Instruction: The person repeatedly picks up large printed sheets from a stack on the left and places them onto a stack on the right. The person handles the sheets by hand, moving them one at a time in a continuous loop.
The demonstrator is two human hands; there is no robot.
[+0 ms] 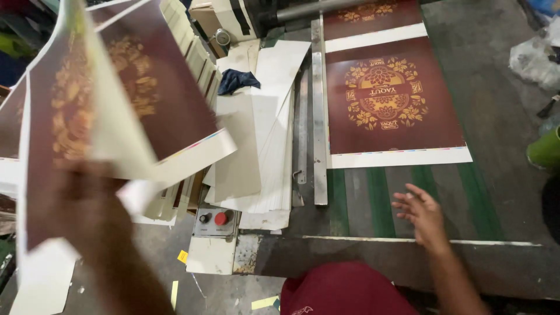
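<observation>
Feeding printed sheets: one maroon printed sheet (392, 99) lies flat on the machine bed (501, 116) against the metal guide rail (318, 111), right hand (421, 213) open above the green belts (379, 201), left hand (96, 216) gripping lifted sheets (111, 99), stack apparently unfinished.

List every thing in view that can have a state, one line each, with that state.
left hand: raised, gripping printed sheets, blurred.
printed sheets: lifted, fanned and bent.
right hand: open, fingers spread, empty, above the green belts.
maroon sheet: flat on the feed table against the metal guide rail.
metal guide rail: lying straight along the table.
white card stack: piled, edges uneven.
red button: untouched.
blue cloth: crumpled.
</observation>
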